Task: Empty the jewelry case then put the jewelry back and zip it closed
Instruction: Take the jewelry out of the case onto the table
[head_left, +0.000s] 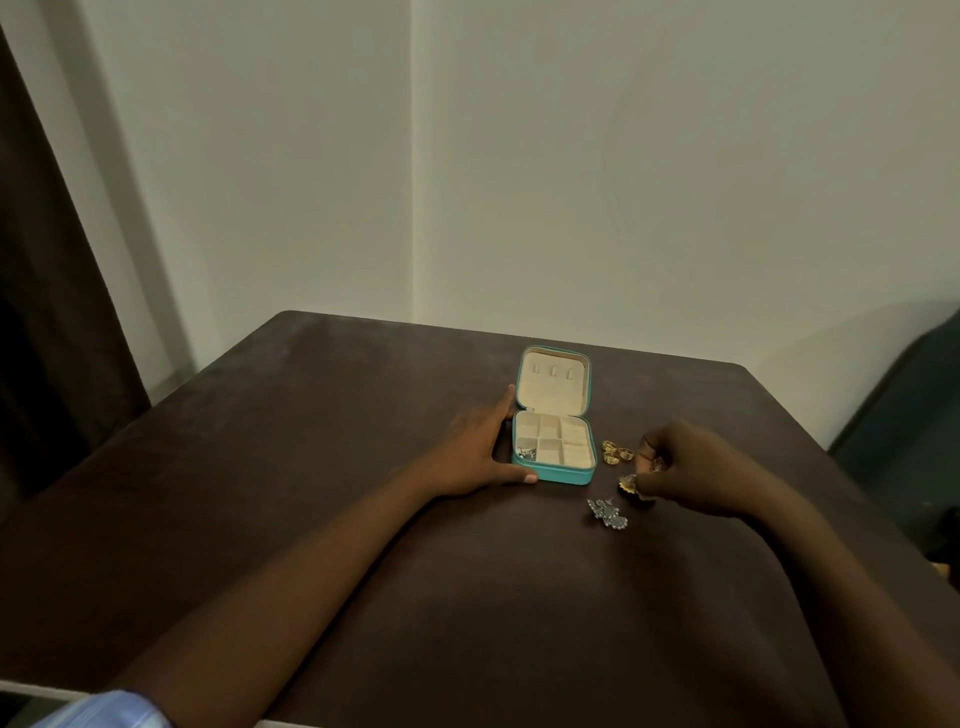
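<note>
A small teal jewelry case (554, 474) lies on the dark table with its lid (554, 382) up and its cream compartments showing. A small silver piece (527, 454) sits in the front left compartment. My left hand (480, 452) rests against the case's left side, with the thumb along the front edge. To the right of the case my right hand (685, 467) pinches a small gold piece (627, 483) just above the table. Gold rings (617, 452) lie between the case and that hand. A silver ornament (607, 513) lies in front of them.
The dark brown table (322, 467) stands in a corner against pale walls. A dark curtain (47, 312) hangs at the left. A dark piece of furniture (904, 405) stands beyond the table's right edge.
</note>
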